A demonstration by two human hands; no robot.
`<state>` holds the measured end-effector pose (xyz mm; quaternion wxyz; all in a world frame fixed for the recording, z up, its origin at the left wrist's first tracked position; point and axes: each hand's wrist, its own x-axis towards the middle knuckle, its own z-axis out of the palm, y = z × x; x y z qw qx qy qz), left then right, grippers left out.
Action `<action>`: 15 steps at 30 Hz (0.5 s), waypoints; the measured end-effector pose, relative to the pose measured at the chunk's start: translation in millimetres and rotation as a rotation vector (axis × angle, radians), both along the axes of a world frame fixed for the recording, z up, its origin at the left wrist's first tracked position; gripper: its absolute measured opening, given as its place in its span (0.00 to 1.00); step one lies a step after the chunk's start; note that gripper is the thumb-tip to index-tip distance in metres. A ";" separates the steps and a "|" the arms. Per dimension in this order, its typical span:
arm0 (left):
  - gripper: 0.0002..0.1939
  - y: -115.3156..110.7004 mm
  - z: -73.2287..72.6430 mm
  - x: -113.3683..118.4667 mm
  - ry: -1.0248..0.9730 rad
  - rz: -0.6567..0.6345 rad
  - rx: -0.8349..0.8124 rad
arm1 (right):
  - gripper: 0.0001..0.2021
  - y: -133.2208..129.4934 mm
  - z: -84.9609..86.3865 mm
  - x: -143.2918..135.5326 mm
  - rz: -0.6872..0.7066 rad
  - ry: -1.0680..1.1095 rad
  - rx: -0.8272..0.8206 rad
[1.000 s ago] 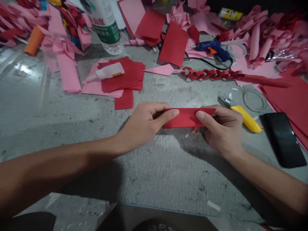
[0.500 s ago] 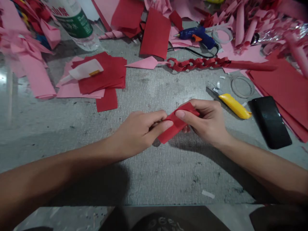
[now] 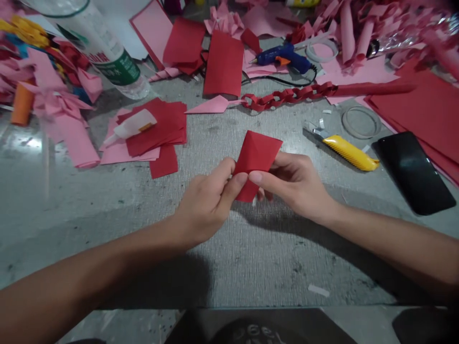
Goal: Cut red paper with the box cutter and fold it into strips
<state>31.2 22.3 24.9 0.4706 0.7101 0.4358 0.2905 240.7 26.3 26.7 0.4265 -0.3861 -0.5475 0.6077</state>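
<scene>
A folded piece of red paper (image 3: 258, 152) is held up over the middle of the table, its wider part pointing away from me and a narrower end below my thumbs. My left hand (image 3: 211, 200) pinches its left side, thumb on top. From the right, my right hand (image 3: 299, 186) grips it with the thumb pressed on the front and fingers behind. Both thumb tips nearly meet on the paper. Beyond it lie a red paper chain (image 3: 287, 97) and a pink pointed paper piece (image 3: 211, 104).
Red sheets (image 3: 161, 126) with a white glue bottle (image 3: 134, 124) lie left, near a water bottle (image 3: 122, 71). A yellow cutter (image 3: 351, 152), tape ring (image 3: 360, 122) and black phone (image 3: 416, 172) are right. A blue glue gun (image 3: 283, 57) lies behind.
The red paper has been turned more upright, and its wider part now stands above my thumbs. Both hands have shifted their grip, with the thumbs closer together. The camera view has moved slightly.
</scene>
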 end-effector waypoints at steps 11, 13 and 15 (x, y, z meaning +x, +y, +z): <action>0.18 8.2 -0.6 -0.5 -0.232 0.074 -0.096 | 0.13 -0.6 3.9 1.7 0.127 -0.126 0.073; 0.21 8.6 -1.9 0.0 -0.215 0.102 -0.064 | 0.13 -1.0 4.4 1.7 0.145 -0.148 0.071; 0.23 8.7 -3.5 -0.5 -0.185 0.118 -0.028 | 0.14 -1.3 4.6 1.9 0.154 -0.165 0.063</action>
